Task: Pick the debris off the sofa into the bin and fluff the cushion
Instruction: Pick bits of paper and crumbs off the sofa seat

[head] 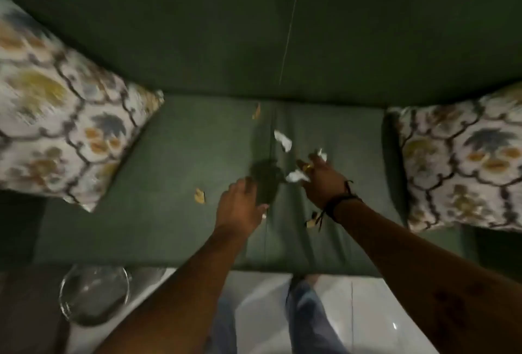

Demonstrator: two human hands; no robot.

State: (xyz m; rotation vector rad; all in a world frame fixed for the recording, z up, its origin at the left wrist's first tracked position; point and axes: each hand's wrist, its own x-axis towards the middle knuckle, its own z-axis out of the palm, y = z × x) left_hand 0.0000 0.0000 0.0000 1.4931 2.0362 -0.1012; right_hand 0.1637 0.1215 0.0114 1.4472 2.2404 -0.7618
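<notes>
Debris lies on the green sofa seat [183,156]: a white paper scrap [282,140], two more white scraps [295,176] [322,153], and yellow-brown bits [200,195] [256,111] [310,222]. My right hand [322,181] reaches over the seat with its fingers spread. Its fingertips touch the two nearer white scraps, and no grip on them shows. My left hand [240,204] hovers palm down just left of the seat seam, holding nothing that I can see. Patterned cushions lean at the left [62,116] and right [463,161] ends.
A clear glass bowl [94,294] stands on a dark surface at the lower left, in front of the sofa. My legs in jeans [308,317] stand on a white tiled floor [367,311]. The sofa backrest [254,29] rises behind the seat.
</notes>
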